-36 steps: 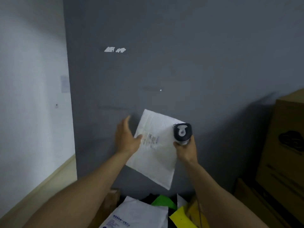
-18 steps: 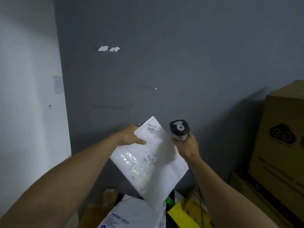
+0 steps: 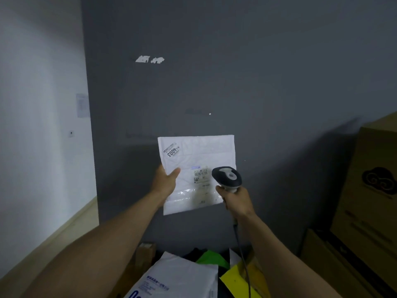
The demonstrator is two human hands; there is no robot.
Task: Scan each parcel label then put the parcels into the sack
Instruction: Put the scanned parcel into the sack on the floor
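Note:
A flat white mailer parcel (image 3: 199, 155) is held up in front of the grey wall, its printed label (image 3: 200, 174) facing me. My left hand (image 3: 166, 182) grips the parcel's left edge, thumb on its front. My right hand (image 3: 233, 200) grips the handle of a black and grey barcode scanner (image 3: 226, 177), whose head sits just in front of the parcel's lower right, beside the label. The scanner's cable (image 3: 241, 254) hangs down from the handle. No sack can be made out.
Below lies a pile of parcels: a white mailer with blue print (image 3: 176, 276), a green one (image 3: 212, 259), a yellow one (image 3: 238, 280). A small brown box (image 3: 145, 251) stands at the pile's left. Stacked cardboard boxes (image 3: 373, 190) fill the right side.
My left hand has turned the parcel from a tilted, sagging position to upright and square, label toward me. The scanner has shifted right and lower, now over the parcel's lower right.

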